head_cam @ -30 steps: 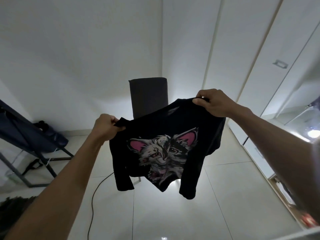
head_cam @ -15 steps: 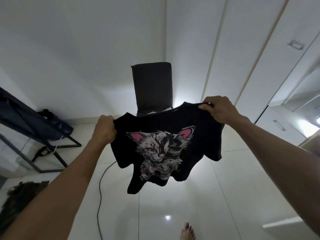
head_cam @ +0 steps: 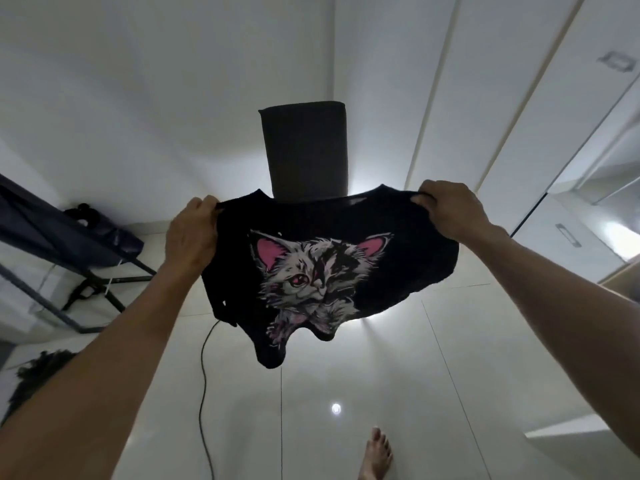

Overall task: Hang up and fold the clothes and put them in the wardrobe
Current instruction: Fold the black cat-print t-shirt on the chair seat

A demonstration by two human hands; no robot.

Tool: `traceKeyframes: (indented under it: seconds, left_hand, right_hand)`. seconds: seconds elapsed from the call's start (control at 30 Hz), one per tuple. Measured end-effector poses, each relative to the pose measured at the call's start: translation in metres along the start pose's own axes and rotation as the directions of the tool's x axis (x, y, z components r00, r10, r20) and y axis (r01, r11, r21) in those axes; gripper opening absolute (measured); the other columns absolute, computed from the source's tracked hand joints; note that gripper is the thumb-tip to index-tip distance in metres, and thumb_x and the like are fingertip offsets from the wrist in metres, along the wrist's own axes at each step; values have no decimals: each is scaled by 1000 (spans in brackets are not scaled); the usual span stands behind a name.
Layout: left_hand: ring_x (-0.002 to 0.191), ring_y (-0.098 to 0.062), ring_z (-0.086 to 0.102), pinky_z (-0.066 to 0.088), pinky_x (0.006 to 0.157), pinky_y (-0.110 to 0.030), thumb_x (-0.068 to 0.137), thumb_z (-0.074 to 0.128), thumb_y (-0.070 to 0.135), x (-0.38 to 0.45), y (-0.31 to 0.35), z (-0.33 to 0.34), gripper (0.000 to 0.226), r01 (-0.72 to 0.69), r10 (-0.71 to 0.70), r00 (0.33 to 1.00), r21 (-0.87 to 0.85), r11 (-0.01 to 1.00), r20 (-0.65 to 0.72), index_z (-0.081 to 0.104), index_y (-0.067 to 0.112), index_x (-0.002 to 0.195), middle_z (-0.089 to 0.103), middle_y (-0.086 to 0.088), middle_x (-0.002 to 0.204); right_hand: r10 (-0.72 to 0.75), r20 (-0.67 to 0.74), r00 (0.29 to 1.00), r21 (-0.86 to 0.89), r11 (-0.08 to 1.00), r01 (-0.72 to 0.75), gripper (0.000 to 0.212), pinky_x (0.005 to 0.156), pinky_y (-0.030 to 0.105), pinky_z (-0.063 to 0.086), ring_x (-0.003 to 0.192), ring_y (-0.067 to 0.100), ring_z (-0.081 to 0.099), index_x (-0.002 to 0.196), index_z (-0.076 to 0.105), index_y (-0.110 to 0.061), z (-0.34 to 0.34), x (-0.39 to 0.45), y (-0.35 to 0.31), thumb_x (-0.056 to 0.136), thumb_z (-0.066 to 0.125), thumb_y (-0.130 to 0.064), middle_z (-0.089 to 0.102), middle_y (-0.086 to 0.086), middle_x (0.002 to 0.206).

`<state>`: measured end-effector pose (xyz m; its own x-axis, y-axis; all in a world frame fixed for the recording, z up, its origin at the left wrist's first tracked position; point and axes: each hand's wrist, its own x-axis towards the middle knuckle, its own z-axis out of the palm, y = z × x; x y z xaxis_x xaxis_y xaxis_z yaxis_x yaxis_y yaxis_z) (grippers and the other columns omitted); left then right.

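Observation:
A black T-shirt with a grey and pink cat print hangs in the air in front of me, its neck edge stretched level. My left hand grips its left shoulder. My right hand grips its right shoulder. The lower hem is bunched and swings up, and the sleeves droop below. White wardrobe doors with recessed handles fill the right side.
A dark chair back stands behind the shirt. A dark metal-framed rack with cloth is at the left. A black cable runs across the white tiled floor. A dark clothes pile lies at lower left. My bare foot shows below.
Both hands have moved apart and levelled, stretching the shirt's top edge straight. The shirt's body has swung upward. The view has tilted down, bringing my foot into sight.

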<state>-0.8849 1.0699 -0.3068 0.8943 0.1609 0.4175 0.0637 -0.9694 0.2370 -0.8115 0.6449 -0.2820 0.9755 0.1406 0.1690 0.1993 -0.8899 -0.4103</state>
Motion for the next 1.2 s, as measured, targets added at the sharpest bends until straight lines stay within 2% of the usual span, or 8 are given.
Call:
traceKeyframes:
  seconds: [0.17,0.27,0.37,0.47,0.63,0.83,1.0,1.2]
  left_hand:
    - [87,-35,55,31,70,-33,101,33,7,12,20,2,26,346,-376,926,-378,859,-6,56,-3,107,63,-24,101]
    - [76,-28,53,29,67,-30,103,47,19,22,14,-7,24,202,-256,963,-401,893,-85,56,-2,97,62,-19,88]
    - [64,-31,59,38,60,-35,92,68,37,25,-14,-19,40,-57,36,996,-290,955,-78,61,-1,83,63,-16,71]
    - [68,-39,61,46,60,-43,91,46,57,24,-31,-23,59,-169,165,985,-134,976,-40,62,1,81,63,-20,75]
    - [70,-41,58,48,60,-47,100,46,42,24,-27,-31,36,-69,75,990,58,996,-122,51,9,86,59,-19,81]
    - [87,-41,59,48,74,-48,100,52,25,24,-18,-27,23,-96,88,987,54,994,132,63,4,102,58,-19,99]
    - [98,-42,56,48,76,-47,91,52,1,13,-18,-1,27,39,-76,977,186,982,198,65,6,114,55,-22,107]
    - [108,-39,57,48,81,-42,85,56,7,-7,1,38,31,239,-301,930,276,931,211,71,21,108,56,-15,115]
  right_hand:
    - [49,-88,995,321,947,-18,24,75,30,36,89,25,56,103,62,-7,15,5,-38,104,46,-25,61,4,91]
    - [-10,-142,990,273,961,49,26,76,34,43,84,22,58,97,62,-18,11,7,-42,101,52,-41,64,1,87]
    - [-17,-112,994,46,999,22,31,76,37,42,85,30,59,99,59,-20,-4,9,-25,101,48,-49,66,7,89]
    - [-2,-181,983,-44,999,-6,36,74,39,40,83,36,59,104,54,-17,-11,6,-14,104,38,-50,64,12,87]
    - [-47,-170,984,-115,993,28,39,71,38,40,78,35,57,106,56,-19,-15,4,-15,104,37,-53,63,12,83]
    - [-13,-144,990,178,983,38,24,73,36,43,85,30,59,97,59,-17,-11,5,-8,104,47,-37,64,7,88]
    - [55,91,994,-145,988,-42,25,77,40,46,93,26,57,103,59,-22,12,3,-1,105,43,-40,58,1,96]
    - [284,200,938,-198,949,-245,16,69,38,47,93,28,60,95,62,-19,46,14,2,100,52,-31,60,5,101]
